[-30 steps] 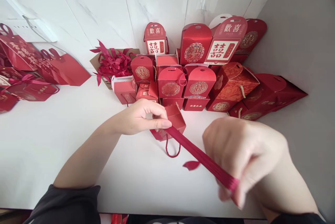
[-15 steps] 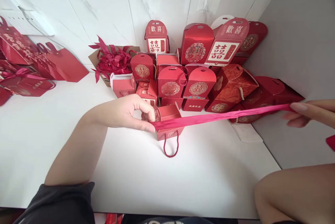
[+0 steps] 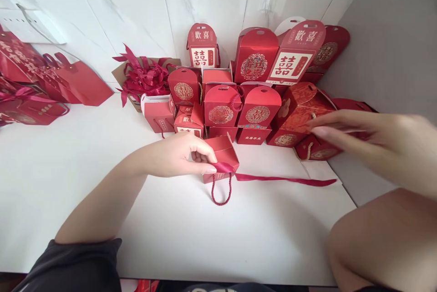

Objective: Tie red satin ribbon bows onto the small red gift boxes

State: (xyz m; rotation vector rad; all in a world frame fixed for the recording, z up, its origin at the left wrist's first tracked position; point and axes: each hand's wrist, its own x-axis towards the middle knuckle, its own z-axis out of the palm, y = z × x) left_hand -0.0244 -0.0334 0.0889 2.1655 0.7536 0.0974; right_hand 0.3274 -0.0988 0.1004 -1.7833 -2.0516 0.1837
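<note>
A dark pink ribbon (image 3: 287, 179) has one end pinched between the thumb and fingers of my left hand (image 3: 191, 155). From there it passes over the small red gift box (image 3: 218, 148), and its far end lies on the white table to the right. That box stands with its top open and its twisted red cord handle (image 3: 221, 203) hanging over the near side. My right hand (image 3: 368, 144), slightly blurred, hovers above the ribbon's loose end in front of the boxes on the right. It is off the ribbon, its fingers stretched out and holding nothing.
Red gift boxes (image 3: 223, 105) are stacked behind, against the tiled wall. A cardboard box (image 3: 118, 73) of ribbons (image 3: 146, 76) stands left of them. Red bags (image 3: 80, 83) lie at the far left of the white table (image 3: 205, 242). A grey panel (image 3: 385, 55) closes the right side.
My right hand has let go of the ribbon and moved left. The ribbon, stretched taut in the air before, has dropped on its right side. My left hand has shifted slightly right over the box.
</note>
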